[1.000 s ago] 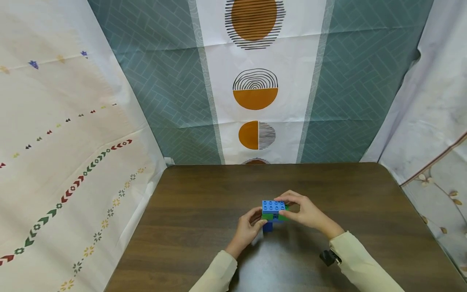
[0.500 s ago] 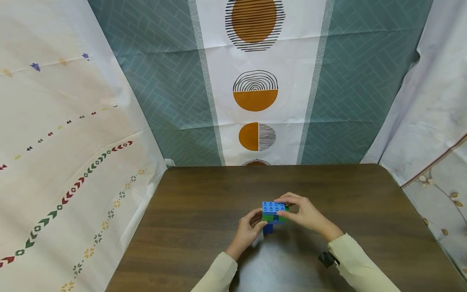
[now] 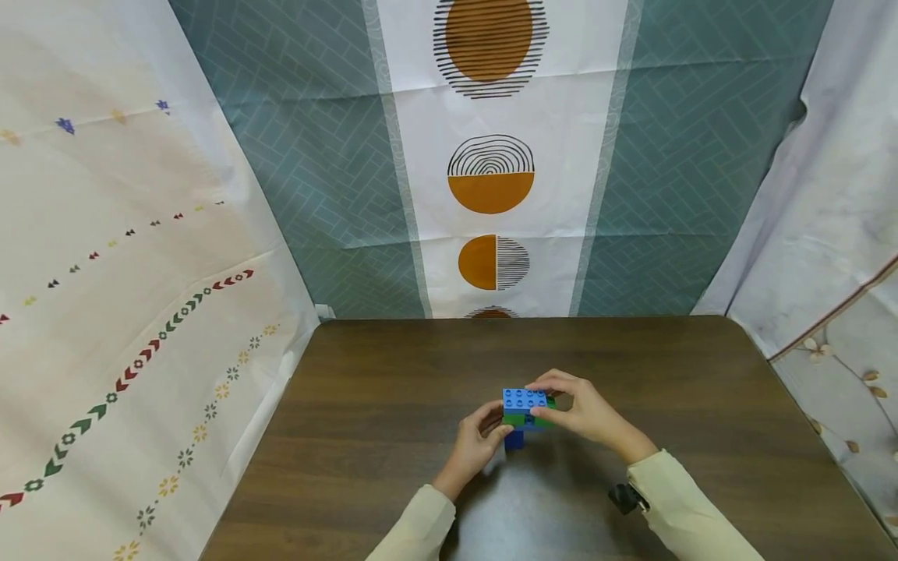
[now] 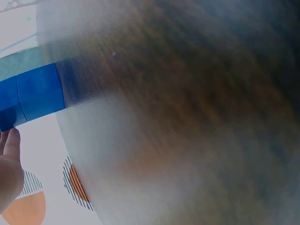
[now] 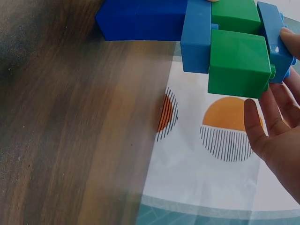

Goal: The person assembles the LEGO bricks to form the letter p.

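A small tower of toy building bricks stands on the table. Two dark blue bricks (image 4: 41, 93), split by a seam, form its base. A lighter blue flat brick (image 5: 196, 40) lies over them. Above that, two green bricks (image 5: 239, 61) sit side by side with a gap, and a studded blue brick (image 3: 519, 399) tops them. My right hand (image 3: 589, 411) pinches this top brick between thumb and fingers. My left hand (image 3: 475, 448) grips the tower's left side, its thumb near the left green brick. The far side of the tower is hidden.
The dark brown wooden table (image 3: 365, 405) spreads around the tower. Behind it hangs a teal and white patterned cloth (image 3: 491, 226), with pale printed cloths (image 3: 231, 171) at the sides. A small black device (image 3: 624, 497) is at the right sleeve.
Both hands keep their hold on the tower. The right thumb has slid slightly left along the top brick, and the right forearm has shifted slightly left. The whole view moves a little.
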A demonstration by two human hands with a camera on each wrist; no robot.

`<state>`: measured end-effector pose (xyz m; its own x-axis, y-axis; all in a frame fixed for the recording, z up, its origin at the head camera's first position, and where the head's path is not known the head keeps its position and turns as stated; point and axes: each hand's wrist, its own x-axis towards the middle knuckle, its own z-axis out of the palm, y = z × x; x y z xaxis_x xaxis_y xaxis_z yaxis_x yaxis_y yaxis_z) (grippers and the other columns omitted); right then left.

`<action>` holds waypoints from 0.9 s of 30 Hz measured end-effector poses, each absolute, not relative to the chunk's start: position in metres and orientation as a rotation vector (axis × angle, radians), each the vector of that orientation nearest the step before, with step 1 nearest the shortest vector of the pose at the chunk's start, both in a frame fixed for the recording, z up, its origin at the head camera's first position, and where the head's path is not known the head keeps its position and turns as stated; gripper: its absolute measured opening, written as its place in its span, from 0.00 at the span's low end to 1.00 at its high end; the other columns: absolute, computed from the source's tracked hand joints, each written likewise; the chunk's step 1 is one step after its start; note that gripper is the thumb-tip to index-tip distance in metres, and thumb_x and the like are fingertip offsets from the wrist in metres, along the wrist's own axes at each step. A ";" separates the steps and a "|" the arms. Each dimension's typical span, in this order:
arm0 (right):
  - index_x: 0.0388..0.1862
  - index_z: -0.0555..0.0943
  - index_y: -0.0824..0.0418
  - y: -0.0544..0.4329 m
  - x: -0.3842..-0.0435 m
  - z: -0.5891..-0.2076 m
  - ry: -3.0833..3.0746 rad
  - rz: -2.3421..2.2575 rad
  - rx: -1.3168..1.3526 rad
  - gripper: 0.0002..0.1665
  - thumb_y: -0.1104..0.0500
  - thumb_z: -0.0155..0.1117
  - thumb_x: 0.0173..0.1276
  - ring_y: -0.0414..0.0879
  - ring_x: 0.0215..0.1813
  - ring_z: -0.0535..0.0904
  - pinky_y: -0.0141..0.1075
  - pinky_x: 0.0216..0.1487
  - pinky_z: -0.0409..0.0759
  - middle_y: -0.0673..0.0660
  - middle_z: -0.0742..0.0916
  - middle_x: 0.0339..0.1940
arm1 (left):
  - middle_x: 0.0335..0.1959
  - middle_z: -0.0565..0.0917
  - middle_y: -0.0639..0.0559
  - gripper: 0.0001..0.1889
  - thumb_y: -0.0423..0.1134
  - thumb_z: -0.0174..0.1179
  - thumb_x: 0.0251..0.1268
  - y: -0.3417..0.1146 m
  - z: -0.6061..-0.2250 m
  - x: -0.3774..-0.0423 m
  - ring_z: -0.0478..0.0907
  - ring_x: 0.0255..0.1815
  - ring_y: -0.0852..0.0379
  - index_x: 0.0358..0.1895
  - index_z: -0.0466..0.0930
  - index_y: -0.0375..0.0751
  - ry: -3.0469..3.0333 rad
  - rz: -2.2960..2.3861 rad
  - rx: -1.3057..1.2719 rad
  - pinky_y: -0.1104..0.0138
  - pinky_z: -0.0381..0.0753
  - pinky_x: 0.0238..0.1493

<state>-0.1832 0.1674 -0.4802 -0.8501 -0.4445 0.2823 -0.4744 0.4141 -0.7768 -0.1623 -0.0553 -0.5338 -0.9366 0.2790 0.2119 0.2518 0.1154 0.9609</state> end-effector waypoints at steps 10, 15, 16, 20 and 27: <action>0.56 0.80 0.56 0.163 -0.178 -0.486 -2.496 1.379 0.940 0.21 0.60 0.69 0.63 0.39 0.43 0.75 0.38 0.43 0.80 0.48 0.81 0.47 | 0.52 0.81 0.35 0.18 0.26 0.61 0.63 -0.055 -0.533 -0.162 0.78 0.55 0.42 0.56 0.75 0.29 2.344 1.987 0.569 0.65 0.78 0.55; 0.54 0.82 0.57 0.161 -0.178 -0.483 -2.518 1.377 0.927 0.19 0.59 0.69 0.63 0.41 0.44 0.75 0.38 0.41 0.80 0.48 0.81 0.46 | 0.52 0.81 0.35 0.18 0.26 0.61 0.62 -0.056 -0.533 -0.163 0.78 0.55 0.42 0.56 0.75 0.28 2.343 1.986 0.561 0.65 0.78 0.56; 0.54 0.82 0.57 0.161 -0.178 -0.482 -2.526 1.380 0.923 0.19 0.59 0.69 0.63 0.41 0.44 0.75 0.39 0.42 0.80 0.48 0.81 0.46 | 0.52 0.81 0.35 0.18 0.25 0.61 0.62 -0.056 -0.533 -0.163 0.78 0.56 0.42 0.56 0.75 0.28 2.340 1.987 0.557 0.65 0.78 0.56; 0.54 0.82 0.59 0.160 -0.179 -0.481 -2.544 1.385 0.922 0.19 0.59 0.68 0.64 0.43 0.44 0.75 0.39 0.40 0.80 0.50 0.81 0.46 | 0.52 0.81 0.35 0.18 0.25 0.61 0.62 -0.055 -0.533 -0.162 0.78 0.55 0.42 0.55 0.75 0.28 2.339 1.987 0.548 0.64 0.78 0.55; 0.53 0.82 0.57 0.160 -0.179 -0.480 -2.550 1.411 0.914 0.19 0.59 0.71 0.62 0.41 0.39 0.73 0.39 0.32 0.77 0.48 0.81 0.44 | 0.52 0.81 0.35 0.17 0.26 0.61 0.63 -0.055 -0.534 -0.163 0.78 0.55 0.42 0.55 0.75 0.29 2.338 1.986 0.558 0.64 0.78 0.55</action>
